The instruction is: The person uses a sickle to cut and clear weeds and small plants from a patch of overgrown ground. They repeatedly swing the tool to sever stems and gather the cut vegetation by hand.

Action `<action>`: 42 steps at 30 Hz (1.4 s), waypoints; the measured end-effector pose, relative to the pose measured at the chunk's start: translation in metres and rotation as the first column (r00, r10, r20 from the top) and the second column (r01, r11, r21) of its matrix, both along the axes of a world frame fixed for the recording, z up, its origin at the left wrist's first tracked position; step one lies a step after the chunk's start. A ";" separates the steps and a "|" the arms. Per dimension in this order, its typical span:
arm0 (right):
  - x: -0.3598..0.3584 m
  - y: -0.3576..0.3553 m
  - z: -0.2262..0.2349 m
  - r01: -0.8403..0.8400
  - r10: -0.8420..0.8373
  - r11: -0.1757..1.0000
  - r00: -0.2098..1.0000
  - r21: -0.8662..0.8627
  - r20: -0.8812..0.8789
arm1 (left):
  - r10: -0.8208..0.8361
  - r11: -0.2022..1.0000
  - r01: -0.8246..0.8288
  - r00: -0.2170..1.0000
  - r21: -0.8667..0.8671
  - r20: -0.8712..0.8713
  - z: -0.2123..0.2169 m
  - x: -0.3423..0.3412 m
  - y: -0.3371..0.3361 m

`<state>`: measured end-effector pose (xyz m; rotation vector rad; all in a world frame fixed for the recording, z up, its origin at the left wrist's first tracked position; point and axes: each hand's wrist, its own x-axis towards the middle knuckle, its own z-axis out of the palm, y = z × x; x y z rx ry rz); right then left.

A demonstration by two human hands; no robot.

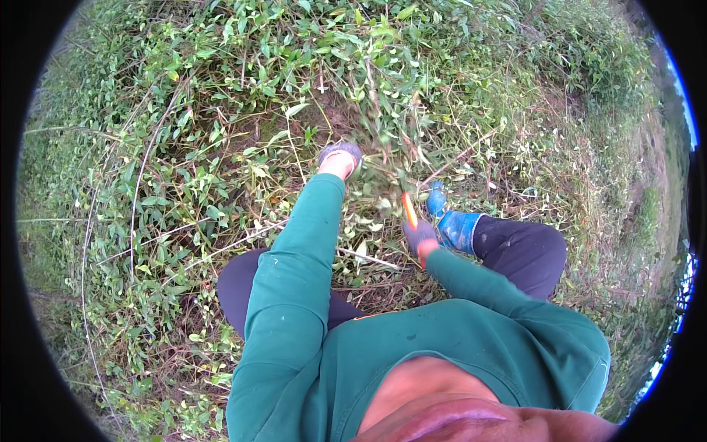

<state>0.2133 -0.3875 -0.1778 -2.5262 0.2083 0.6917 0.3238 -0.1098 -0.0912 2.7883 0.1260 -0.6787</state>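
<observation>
The left hand [340, 157], gloved, grips a bunch of weeds [375, 125] that runs up and away; the right hand [420, 236], nearer the body, clasps an orange-handled tool [409, 208] pointing toward the stems.

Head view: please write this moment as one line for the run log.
left hand: gloved, grips weeds | right hand: gloved, holds orange-handled tool | blue boot beside right hand
</observation>
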 end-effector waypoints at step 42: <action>-0.036 0.092 0.061 -0.104 0.120 0.880 0.993 0.463 -0.006 | -0.124 0.976 0.059 0.943 0.212 0.310 0.250 -0.121 -0.001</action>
